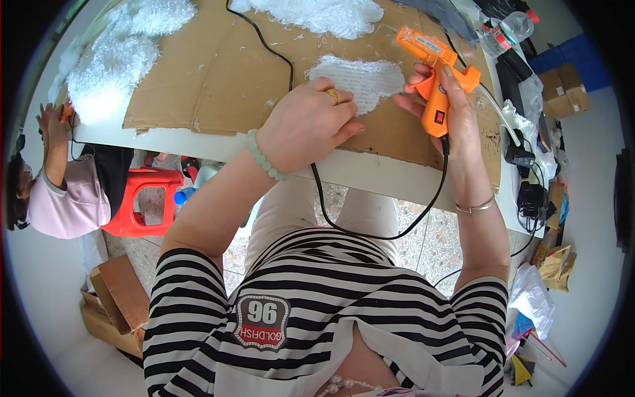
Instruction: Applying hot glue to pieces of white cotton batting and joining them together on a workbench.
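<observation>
In my right hand (456, 109) is an orange hot glue gun (436, 76), fingers wrapped round its handle. Its nozzle points up and to the left, above the cardboard. A white piece of shaggy-edged fabric (370, 83) with a ribbed face lies flat on the cardboard sheet (211, 73). My left hand (307, 122) rests against the lower left edge of this fabric. Its fingers are curled together, and what they hold, if anything, is hidden. From the gun's handle a black cord (397, 235) loops down below the table edge and up beneath my left hand.
Fluffy white heaps (122, 56) lie at the far left, and another white pile (317, 13) at the back. A plastic bottle (509, 33) stands back right, near black power adapters (529, 198). At left, another person (69, 188) works by a red stool (149, 202).
</observation>
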### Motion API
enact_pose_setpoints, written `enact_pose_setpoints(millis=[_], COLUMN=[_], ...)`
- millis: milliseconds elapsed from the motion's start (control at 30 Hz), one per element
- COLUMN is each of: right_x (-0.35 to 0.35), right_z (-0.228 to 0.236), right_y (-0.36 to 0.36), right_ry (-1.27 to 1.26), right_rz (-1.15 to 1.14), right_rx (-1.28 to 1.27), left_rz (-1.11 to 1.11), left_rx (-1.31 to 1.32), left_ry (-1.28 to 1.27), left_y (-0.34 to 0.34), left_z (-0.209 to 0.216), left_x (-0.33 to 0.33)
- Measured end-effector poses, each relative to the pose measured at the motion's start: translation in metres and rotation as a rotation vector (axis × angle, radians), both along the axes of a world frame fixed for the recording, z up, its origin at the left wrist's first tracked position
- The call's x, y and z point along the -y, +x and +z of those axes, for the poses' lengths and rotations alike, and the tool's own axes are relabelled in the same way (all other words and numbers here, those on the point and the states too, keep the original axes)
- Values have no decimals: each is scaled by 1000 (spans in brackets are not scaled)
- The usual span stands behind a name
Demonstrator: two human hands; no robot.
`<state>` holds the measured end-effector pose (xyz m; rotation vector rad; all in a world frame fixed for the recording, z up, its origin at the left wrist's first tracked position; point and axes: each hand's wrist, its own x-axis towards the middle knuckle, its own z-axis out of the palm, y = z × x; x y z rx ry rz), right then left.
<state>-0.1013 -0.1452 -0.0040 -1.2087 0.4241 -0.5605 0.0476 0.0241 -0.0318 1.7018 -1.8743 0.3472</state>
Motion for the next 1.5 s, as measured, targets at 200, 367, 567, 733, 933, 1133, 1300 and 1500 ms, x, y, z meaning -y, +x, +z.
enact_pose_setpoints(millis=[200,367,567,733,933,1133,1300,1500], right_x=[-2,-8,-11,-13,-11,-11,-11,-8], right_z=[-14,-16,-14,-15,-18,-20,-20,-20], right_y=[15,16,15,17,17,18,19,18], right_ry=[180,231,225,238,262,270,257,265], right_rz=[-16,-23,-56,-76,-98,-102,-101,-88], right_rx=[147,150,137,139,134,153,153,145], left_rz=[35,-20,212,240,111,-4,-73,-58], left_rx=[104,-162,-424,-273,-256,-72,106,318], left_ry=[20,19,26,210,366,234,110,90], left_y=[-7,2,51,80,78,74,64,49], left_z=[8,13,21,15,19,17,11,21], left_x=[-2,-3,17,47,62,58,46,32])
